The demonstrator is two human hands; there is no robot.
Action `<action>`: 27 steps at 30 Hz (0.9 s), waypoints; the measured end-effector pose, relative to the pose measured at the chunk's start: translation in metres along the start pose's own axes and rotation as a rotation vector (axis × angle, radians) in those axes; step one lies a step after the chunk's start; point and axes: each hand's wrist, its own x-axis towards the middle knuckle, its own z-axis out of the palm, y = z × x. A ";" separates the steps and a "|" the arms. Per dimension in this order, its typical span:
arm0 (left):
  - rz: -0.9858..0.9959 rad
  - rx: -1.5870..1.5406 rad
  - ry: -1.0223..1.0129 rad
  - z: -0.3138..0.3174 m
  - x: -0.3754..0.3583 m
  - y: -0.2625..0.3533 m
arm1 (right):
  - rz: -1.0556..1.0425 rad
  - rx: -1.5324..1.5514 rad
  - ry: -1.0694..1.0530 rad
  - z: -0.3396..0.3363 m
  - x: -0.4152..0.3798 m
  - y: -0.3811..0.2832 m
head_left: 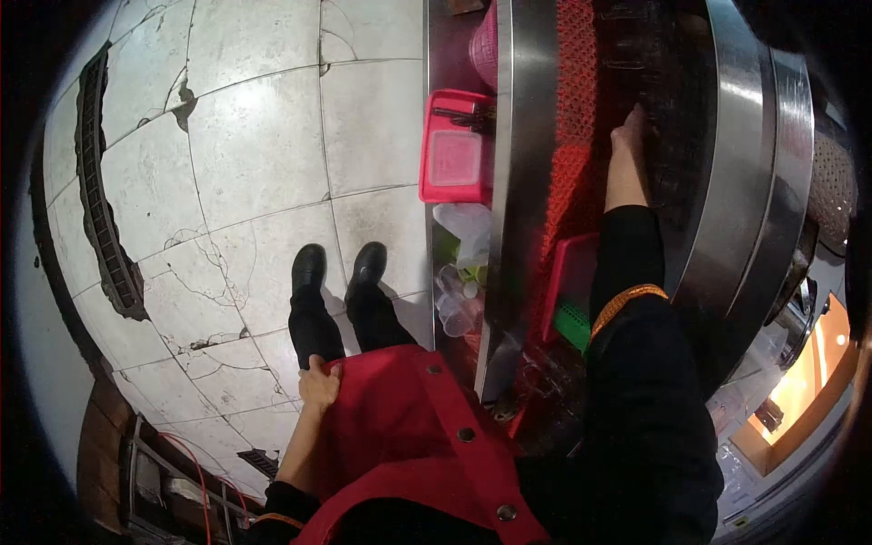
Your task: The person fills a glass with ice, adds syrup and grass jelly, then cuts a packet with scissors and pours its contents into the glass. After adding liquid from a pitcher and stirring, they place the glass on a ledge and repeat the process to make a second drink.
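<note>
Red apron, with 3 round metal fasteners visible, lies nearest the camera across the wearer's front, beside a dark right sleeve. Left hand: nearly closed, thumb and bent fingers grasping the apron's outer edge. Right hand: extended over a dark tabletop; shadow obscures its fingers, so their opening, contact and any held object cannot be told. Alongside runs an orange-red mesh strip; nearer the body, a red tray-like piece and a green perforated piece lie just beside the sleeve. Beyond the steel edge, lower down, are a pink tray and clear plastic cups. Probable hazards: the sleeve's orange band snagging the green piece, should the arm swing low; boots catching on cracked floor tiles, should footing shift.
</note>
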 end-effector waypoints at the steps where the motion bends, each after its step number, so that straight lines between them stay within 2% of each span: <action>1: 0.000 0.004 -0.001 -0.002 0.001 0.001 | 0.016 0.054 -0.012 -0.005 0.009 0.001; 7: -0.033 0.068 -0.032 -0.018 0.003 0.010 | 0.034 0.301 -0.016 -0.014 0.032 0.011; 9: 0.269 0.159 0.240 -0.031 -0.007 0.026 | 0.004 0.390 0.018 -0.016 0.029 0.015; 10: 0.477 0.086 0.358 -0.038 -0.005 0.038 | -0.002 0.424 0.010 -0.020 0.022 0.020; 11: 0.685 0.007 0.470 -0.047 -0.003 0.052 | 0.020 0.356 -0.006 -0.026 -0.019 0.013; 12: 0.754 -0.035 0.483 -0.066 -0.010 0.079 | 0.089 0.354 -0.250 -0.044 -0.027 0.029; 13: 0.822 -0.079 0.495 -0.089 -0.024 0.111 | -0.005 0.248 -0.381 -0.054 -0.083 0.020; 14: 0.906 -0.114 0.518 -0.108 -0.036 0.138 | -0.142 0.157 -0.370 -0.062 -0.112 0.027; 17: 1.174 -0.196 0.582 -0.147 -0.071 0.207 | -0.087 -0.110 -0.563 -0.094 -0.175 0.047; 19: 1.290 -0.128 0.573 -0.155 -0.085 0.239 | -0.140 -0.276 -0.696 -0.104 -0.213 0.069; 20: 1.286 -0.125 0.564 -0.153 -0.087 0.249 | -0.178 -0.390 -0.809 -0.110 -0.235 0.068; 21: 1.295 -0.052 0.474 -0.150 -0.086 0.256 | -0.215 -0.505 -0.923 -0.114 -0.253 0.066; 22: 1.302 0.020 0.383 -0.147 -0.085 0.257 | -0.204 -0.509 -0.923 -0.115 -0.265 0.071; 23: 1.263 -0.019 0.132 -0.140 -0.077 0.250 | -0.161 -0.396 -1.026 -0.117 -0.274 0.075; 24: 1.259 -0.021 0.120 -0.137 -0.076 0.248 | -0.117 -0.281 -1.122 -0.119 -0.278 0.079; 25: 1.221 -0.087 0.082 -0.136 -0.078 0.246 | -0.107 -0.289 -1.118 -0.119 -0.275 0.073; 27: 1.148 -0.156 0.058 -0.130 -0.074 0.241 | -0.125 -0.484 -1.380 -0.119 -0.263 0.054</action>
